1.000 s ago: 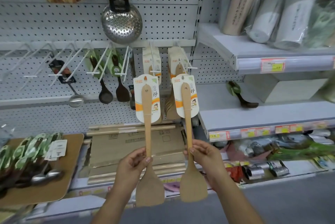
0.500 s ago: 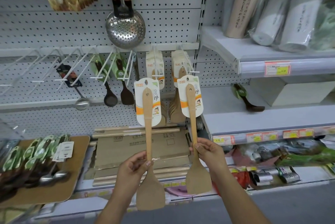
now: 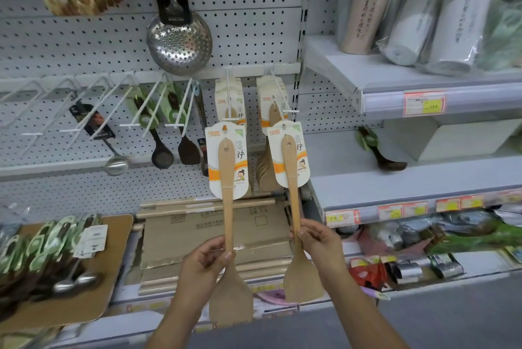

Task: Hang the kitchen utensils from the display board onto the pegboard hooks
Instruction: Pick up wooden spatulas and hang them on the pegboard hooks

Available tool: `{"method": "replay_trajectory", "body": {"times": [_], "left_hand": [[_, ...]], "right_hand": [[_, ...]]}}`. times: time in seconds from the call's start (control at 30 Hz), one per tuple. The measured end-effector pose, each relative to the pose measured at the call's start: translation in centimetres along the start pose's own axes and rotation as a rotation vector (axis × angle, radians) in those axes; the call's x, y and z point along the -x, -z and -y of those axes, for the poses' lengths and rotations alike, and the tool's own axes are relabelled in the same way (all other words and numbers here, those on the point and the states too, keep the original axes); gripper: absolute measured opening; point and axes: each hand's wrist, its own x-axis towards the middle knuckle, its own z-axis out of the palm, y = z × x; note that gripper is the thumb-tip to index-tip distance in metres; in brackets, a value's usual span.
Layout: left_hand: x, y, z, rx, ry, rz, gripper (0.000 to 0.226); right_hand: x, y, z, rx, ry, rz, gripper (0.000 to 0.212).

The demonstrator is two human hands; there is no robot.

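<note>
Your left hand pinches one wooden spatula low on its handle, your right hand pinches the other spatula; both stand upright just below the hooks. Line the hole in each card with its hook tip, then slide on, one at a time.

A wide-angle camera worn on the person's head gives the view, facing forward and tilted somewhat down at the pegboard wall, which it meets almost square on and from close by. Both forearms enter from the bottom edge, so the left grip with the left spatula and the right grip with the right spatula sit nearest the lens, low in the middle. The display board falls at the lower left, the shelves run off to the right, and straight lines bow toward the edges.
</note>
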Motion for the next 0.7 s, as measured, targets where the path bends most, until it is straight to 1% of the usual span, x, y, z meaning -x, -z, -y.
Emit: {"method": "replay_trajectory", "body": {"times": [0.37, 0.7], "left_hand": [[-1.2, 0.5, 0.4, -0.031, 0.026, 0.012, 0.031], [-1.2, 1.5, 0.5, -0.027, 0.047, 0.029, 0.032]], "right_hand": [[-0.4, -0.5, 0.6, -0.016, 0.011, 0.026, 0.023], [-2.3, -1.4, -0.2, -0.034, -0.023, -0.047, 0.022]]}}
